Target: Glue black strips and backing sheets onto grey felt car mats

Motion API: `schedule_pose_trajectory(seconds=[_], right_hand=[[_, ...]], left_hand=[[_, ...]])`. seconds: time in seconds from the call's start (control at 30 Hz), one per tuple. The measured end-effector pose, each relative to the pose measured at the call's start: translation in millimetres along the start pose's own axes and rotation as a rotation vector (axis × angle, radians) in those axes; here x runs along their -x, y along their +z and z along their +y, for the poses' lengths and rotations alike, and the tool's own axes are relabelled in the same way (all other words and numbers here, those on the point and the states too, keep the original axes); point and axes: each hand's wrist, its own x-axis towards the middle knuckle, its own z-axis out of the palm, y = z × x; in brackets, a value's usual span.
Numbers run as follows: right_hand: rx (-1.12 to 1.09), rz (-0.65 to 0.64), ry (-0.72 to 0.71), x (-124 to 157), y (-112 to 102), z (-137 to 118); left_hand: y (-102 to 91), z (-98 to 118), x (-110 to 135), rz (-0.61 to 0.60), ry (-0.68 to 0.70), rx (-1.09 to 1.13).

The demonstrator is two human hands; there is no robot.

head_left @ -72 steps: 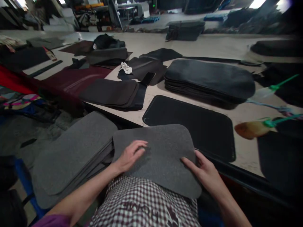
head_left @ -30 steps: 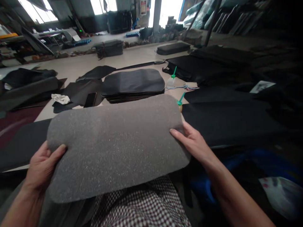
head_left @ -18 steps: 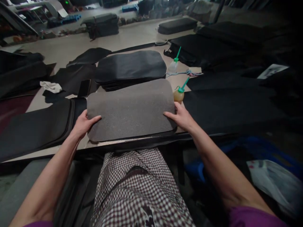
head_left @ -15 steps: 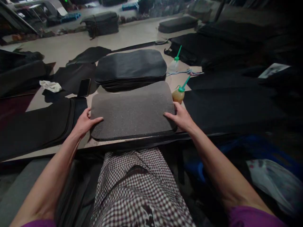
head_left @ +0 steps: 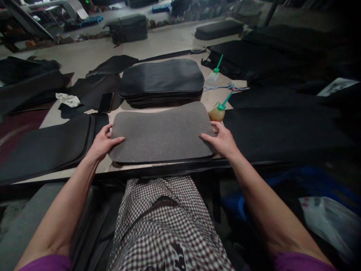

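**Grey felt panel flat on the table edge**

The grey rounded-corner felt panel (head_left: 162, 131) lies on a black panel at the table's (head_left: 175, 43) near edge. The left hand (head_left: 102, 143) grips its left end, thumb on top; the right hand (head_left: 222, 140) grips the right end. An amber glue bottle with green nozzle (head_left: 217, 111) stands just beside the right hand. A stack of black rounded panels (head_left: 161, 82) lies behind.

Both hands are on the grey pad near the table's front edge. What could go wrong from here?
1. The amber bottle stands right beside the right hand. A nudge could tip it onto the grey pad.
2. The pad lies close to the near edge of the table. If the left hand pulls unevenly, it might skew or slide off.
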Motion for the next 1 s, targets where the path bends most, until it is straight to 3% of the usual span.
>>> schedule_pose_trajectory(seconds=[0.37, 0.7, 1.0], right_hand=[[-0.057, -0.038, 0.025, -2.0, -3.3, 10.6], [-0.141, -0.084, 0.151, -1.5, -7.7, -2.2], [0.185, -0.039, 0.010, 4.5, 3.7, 7.1]], left_hand=[[0.9, -12.3, 3.3, -0.012, -0.027, 0.007], [3.6, -19.2, 3.0, -0.030, -0.037, 0.001], [6.1, -31.3, -0.1, -0.026, 0.070, -0.198]])
